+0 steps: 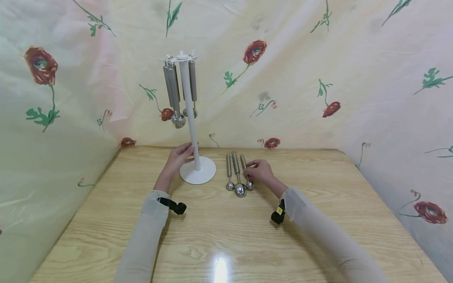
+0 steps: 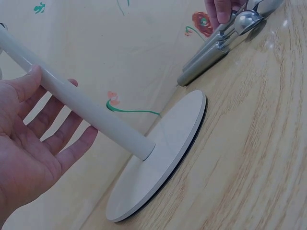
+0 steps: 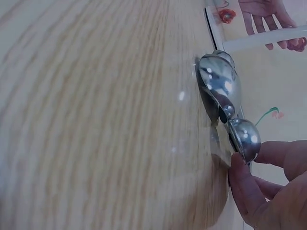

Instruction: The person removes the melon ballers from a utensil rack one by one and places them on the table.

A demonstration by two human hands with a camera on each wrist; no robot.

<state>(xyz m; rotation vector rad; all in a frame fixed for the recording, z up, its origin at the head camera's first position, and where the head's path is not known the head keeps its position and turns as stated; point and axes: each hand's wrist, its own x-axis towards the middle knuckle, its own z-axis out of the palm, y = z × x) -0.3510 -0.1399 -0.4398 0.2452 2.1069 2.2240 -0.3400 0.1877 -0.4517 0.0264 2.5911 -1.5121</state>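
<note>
A white utensil rack stands upright on its round base. My left hand holds its pole low down, thumb on the near side and fingers behind, as the left wrist view shows. To the right lie three metal scoops, handles pointing away from me: a small left scoop, a larger oval middle scoop and a small right scoop. My right hand pinches the right scoop near its neck. In the right wrist view, my fingertips are right beside its shiny round bowl.
Several metal utensils hang by their handles from the rack's top hooks. The wooden table meets a flowered cloth at the back and sides. A black wrist camera sits on the left sleeve.
</note>
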